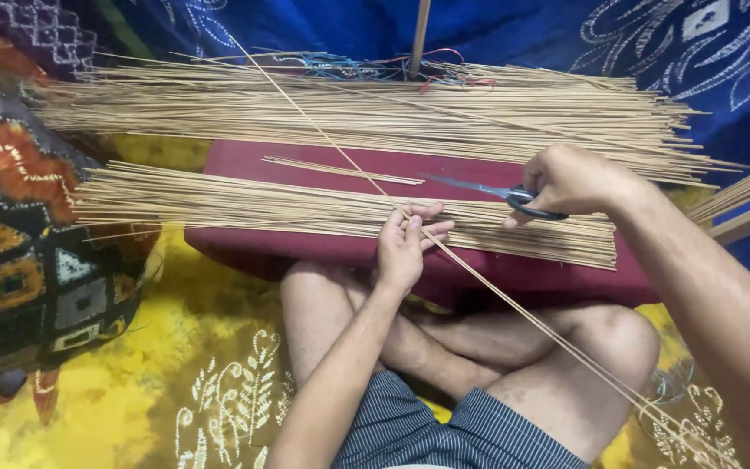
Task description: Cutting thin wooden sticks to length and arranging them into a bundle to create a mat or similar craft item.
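While the left hand (405, 247) pinches long sticks (514, 304), right hand (570, 182) grip closed on scissors (488, 191); stick bundles (305, 208) on maroon cushion (305, 161)

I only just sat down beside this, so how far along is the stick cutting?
Looks done: a few short tan sticks on the maroon cushion. In hand: left hand pinches long thin sticks; right hand holds grey-handled scissors. Left: two big bundles, far and near.

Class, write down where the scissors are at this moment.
In the head view, the scissors are right of centre, held in the right hand, blades pointing left over the maroon cushion.
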